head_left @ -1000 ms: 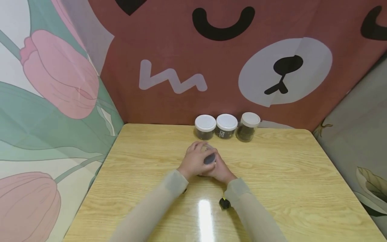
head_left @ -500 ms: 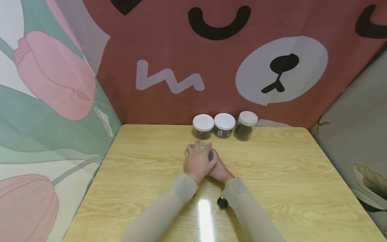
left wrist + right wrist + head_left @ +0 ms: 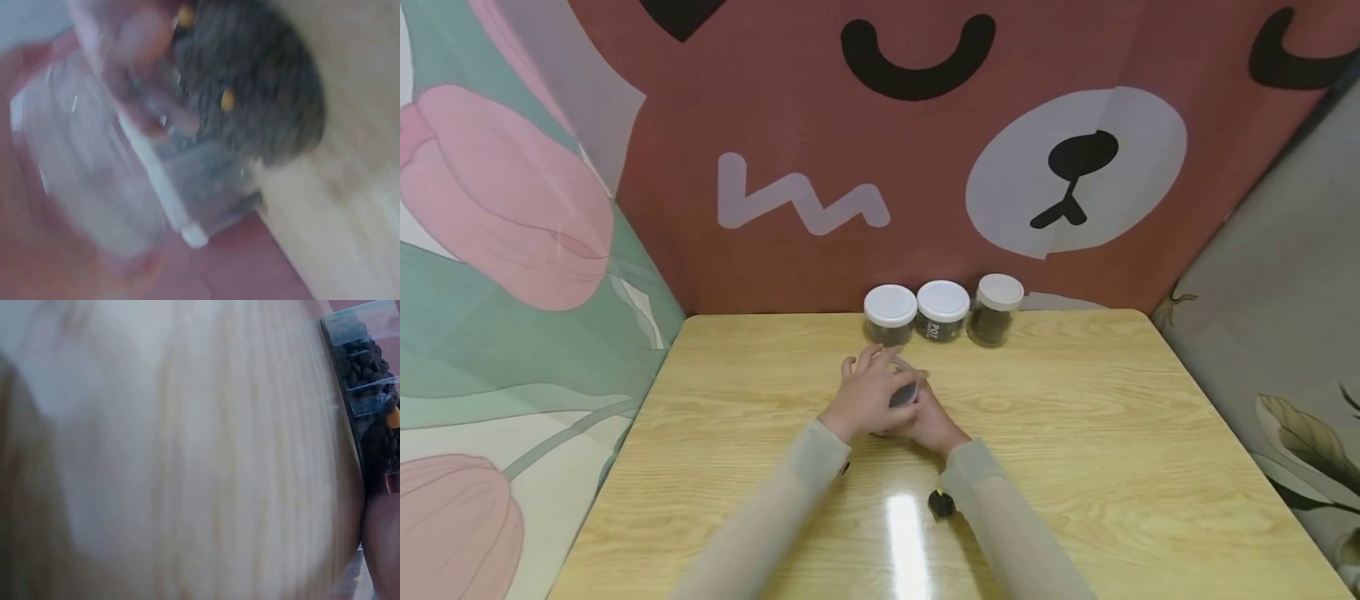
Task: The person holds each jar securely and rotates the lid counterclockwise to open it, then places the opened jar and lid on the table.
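Note:
Both hands are together around a clear jar near the middle of the table. My left hand grips its clear upper part, thumb and fingers curved round it. From the other side, my right hand holds the lower body. The left wrist view, blurred, has dark granules with yellow bits inside the jar, and a white ring between its two clear parts. In the right wrist view, the jar's dark contents appear at the right edge. Fingers hide much of the jar.
A white-lidded jar, a second one marked POT and a taller jar line the table's back edge. Beside the right cuff is a small black object. Printed cloth hangs behind the wooden table.
My left hand turned about the jar, then turned back. My right hand keeps its hold. The scene has shifted left in the head view.

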`<state>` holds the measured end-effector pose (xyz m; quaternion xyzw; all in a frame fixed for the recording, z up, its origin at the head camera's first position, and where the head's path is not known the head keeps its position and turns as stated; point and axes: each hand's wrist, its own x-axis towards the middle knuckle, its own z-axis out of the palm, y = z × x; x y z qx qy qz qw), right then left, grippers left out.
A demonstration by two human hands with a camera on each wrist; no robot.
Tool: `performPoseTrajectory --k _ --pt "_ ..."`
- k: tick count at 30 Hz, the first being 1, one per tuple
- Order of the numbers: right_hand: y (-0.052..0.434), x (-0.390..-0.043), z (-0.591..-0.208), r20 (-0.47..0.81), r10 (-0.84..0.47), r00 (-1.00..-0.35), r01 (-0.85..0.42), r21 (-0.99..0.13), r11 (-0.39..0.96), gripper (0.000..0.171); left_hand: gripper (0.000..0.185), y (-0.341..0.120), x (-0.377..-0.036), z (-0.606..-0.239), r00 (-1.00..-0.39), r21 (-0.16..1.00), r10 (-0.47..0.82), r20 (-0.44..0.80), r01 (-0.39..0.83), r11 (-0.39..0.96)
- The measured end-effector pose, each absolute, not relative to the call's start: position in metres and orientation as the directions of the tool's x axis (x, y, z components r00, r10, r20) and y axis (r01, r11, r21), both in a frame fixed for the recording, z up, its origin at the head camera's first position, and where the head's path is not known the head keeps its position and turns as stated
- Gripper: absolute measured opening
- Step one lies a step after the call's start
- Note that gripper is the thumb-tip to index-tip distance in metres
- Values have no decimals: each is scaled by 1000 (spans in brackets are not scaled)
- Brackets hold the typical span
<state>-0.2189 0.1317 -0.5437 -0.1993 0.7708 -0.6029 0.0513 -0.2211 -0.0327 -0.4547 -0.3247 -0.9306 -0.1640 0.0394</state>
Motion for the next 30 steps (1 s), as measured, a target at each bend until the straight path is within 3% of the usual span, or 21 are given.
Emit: performPoseTrajectory --k 5,10,17,25,30 --pt "131 -218 -543 116 -351 -929 -230 -925 302 115 42 -45 -231 -445 -663 285 746 66 729 622" --pt "128 -217 -543 67 -334 -940 -180 -930 321 118 39 -47 -235 -441 -645 259 764 33 744 616" --pt "128 -215 -542 39 -320 -947 -116 -967 226 121 39 -33 -229 -439 -746 211 663 61 659 722" --pt "129 -218 -545 191 -389 -901 -270 -949 160 115 41 -9 -217 -439 -907 205 420 34 417 885" --pt "129 -218 -546 231 -375 -898 -308 -937 162 111 47 5 -213 -442 -970 189 235 56 241 952"
